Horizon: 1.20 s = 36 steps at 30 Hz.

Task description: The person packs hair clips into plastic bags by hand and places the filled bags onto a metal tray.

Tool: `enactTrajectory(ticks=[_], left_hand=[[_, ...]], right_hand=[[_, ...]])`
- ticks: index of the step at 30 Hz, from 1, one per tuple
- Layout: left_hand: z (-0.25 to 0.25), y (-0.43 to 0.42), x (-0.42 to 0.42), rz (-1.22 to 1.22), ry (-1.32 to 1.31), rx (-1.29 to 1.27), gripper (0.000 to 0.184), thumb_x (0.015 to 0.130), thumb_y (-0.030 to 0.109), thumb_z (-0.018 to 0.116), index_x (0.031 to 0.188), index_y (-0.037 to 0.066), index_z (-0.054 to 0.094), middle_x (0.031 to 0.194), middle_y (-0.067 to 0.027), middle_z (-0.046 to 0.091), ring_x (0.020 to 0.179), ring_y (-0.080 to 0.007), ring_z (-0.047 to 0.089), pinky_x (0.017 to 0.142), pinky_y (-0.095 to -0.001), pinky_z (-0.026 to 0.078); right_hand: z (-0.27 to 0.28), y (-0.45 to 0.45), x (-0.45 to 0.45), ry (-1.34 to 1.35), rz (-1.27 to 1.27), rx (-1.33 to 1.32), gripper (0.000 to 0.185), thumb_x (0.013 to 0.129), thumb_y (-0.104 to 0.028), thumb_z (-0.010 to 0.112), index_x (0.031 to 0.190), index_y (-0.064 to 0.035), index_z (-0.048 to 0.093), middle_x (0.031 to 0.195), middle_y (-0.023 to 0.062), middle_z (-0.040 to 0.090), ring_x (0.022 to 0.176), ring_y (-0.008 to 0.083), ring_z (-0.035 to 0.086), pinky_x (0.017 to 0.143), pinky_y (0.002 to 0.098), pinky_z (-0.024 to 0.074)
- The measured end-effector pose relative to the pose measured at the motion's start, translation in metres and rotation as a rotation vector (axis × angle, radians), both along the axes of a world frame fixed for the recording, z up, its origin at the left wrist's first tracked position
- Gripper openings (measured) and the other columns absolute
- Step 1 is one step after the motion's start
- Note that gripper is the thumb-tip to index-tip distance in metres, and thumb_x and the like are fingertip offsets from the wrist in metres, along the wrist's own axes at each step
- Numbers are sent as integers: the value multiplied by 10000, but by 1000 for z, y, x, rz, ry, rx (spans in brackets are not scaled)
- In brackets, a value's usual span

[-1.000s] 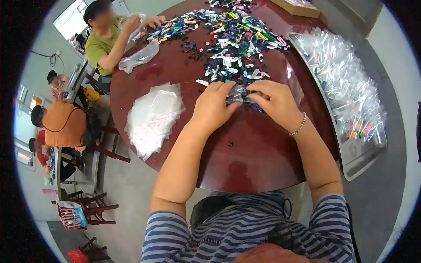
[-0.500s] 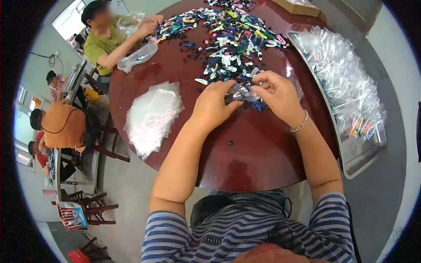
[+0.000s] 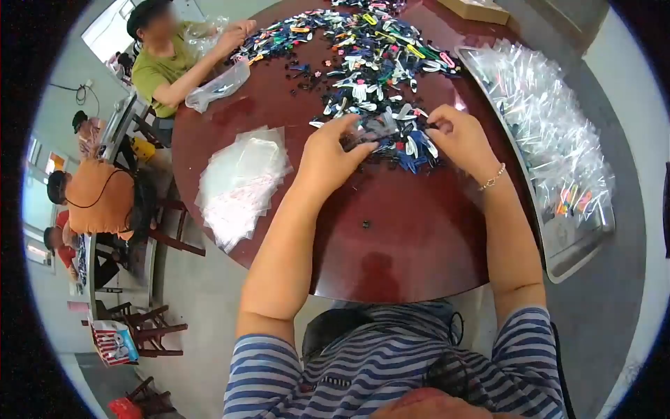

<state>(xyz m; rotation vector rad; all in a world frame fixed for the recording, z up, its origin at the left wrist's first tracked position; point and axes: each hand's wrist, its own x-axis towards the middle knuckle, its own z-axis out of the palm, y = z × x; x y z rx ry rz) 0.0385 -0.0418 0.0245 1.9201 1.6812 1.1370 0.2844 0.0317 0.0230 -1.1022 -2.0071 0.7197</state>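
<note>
My left hand (image 3: 328, 155) is closed on a small clear plastic bag (image 3: 357, 133) at the near end of the pile of hair clips (image 3: 363, 91). My right hand (image 3: 464, 140) is over the right side of that pile, its thumb and forefinger pinched near some dark clips; what they hold, if anything, is too small to make out. Between the two hands lie blue, white and black clips (image 3: 413, 150). A stack of flat clear bags (image 3: 244, 181) rests on the red-brown table (image 3: 398, 237), left of my left forearm.
A metal tray (image 3: 579, 251) heaped with filled clear bags (image 3: 551, 126) stands on the right. A cardboard box (image 3: 474, 10) is at the back. Across the table at the left, a person in a green top (image 3: 164, 73) handles clips beside a plastic bag (image 3: 218, 87). More people sit farther left.
My right hand has moved right, away from the bag. My left hand has shifted slightly left with the bag. The person in green has lowered an arm towards the clips.
</note>
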Motion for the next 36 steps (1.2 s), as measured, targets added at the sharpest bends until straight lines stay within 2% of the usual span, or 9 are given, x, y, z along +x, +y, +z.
enactTrajectory(ticks=[4, 6, 8, 11, 14, 17, 26, 31, 36], left_hand=[[-12, 8, -6, 8, -166, -9, 517, 738, 198, 768, 1179, -2, 587, 949, -110, 678, 874, -194, 636, 787, -307, 492], [-11, 7, -5, 23, -172, 15, 531, 724, 237, 771, 1173, 12, 599, 956, -145, 670, 864, -254, 650, 782, -335, 496], [-9, 6, -4, 33, -56, 8, 507, 756, 162, 762, 1194, -11, 574, 916, -76, 685, 868, -139, 625, 789, -271, 484], [-12, 5, -2, 36, 31, 94, 496, 753, 167, 763, 1184, -4, 586, 902, -72, 683, 846, -143, 626, 778, -279, 485], [-7, 3, 1, 17, -37, -3, 489, 741, 234, 753, 1159, 29, 603, 952, -137, 663, 884, -280, 636, 780, -358, 495], [-11, 4, 0, 9, -18, 25, 489, 740, 237, 752, 1159, 35, 602, 963, -139, 658, 889, -282, 631, 772, -361, 494], [-6, 0, 2, -6, 98, 65, 487, 726, 215, 750, 1152, 34, 596, 970, -148, 642, 914, -317, 608, 810, -391, 477], [-3, -2, 4, -26, 150, 71, 508, 715, 208, 761, 1161, 40, 588, 1001, -145, 633, 956, -315, 594, 843, -389, 469], [1, -5, 6, -121, 167, 66, 530, 696, 192, 773, 1169, 44, 584, 1034, -141, 629, 977, -311, 590, 864, -388, 466]], right_hand=[[-5, 6, 12, -346, -26, 28, 224, 732, -154, 711, 905, -26, 650, 883, 159, 646, 802, 286, 639, 746, 360, 502], [-4, 3, 14, -436, -10, 36, 200, 735, -158, 700, 884, -30, 663, 887, 166, 646, 829, 305, 633, 761, 376, 496], [-4, 2, 13, -523, 6, 42, 179, 738, -163, 690, 862, -35, 675, 891, 173, 645, 856, 324, 628, 777, 393, 491], [-7, 2, 11, -554, 5, 81, 152, 735, -170, 691, 803, -35, 678, 881, 174, 642, 831, 319, 626, 771, 393, 489], [-21, 6, 12, -424, 28, 129, 162, 707, -149, 726, 753, -22, 636, 773, 137, 631, 732, 283, 621, 658, 369, 481], [-19, 12, 13, -391, 4, 16, 151, 732, -162, 723, 782, -36, 659, 785, 152, 643, 742, 296, 630, 706, 369, 494], [5, 4, 6, 111, 36, -415, 83, 832, -78, 670, 877, -21, 630, 723, -43, 598, 640, 32, 512, 547, 194, 389], [18, -19, -15, 133, 202, -48, 106, 821, -68, 672, 900, 1, 657, 802, -7, 623, 654, 48, 523, 575, 204, 402], [15, -33, -31, -62, 264, 459, 121, 816, -24, 638, 930, 7, 663, 941, 116, 663, 890, 238, 638, 788, 340, 495]])
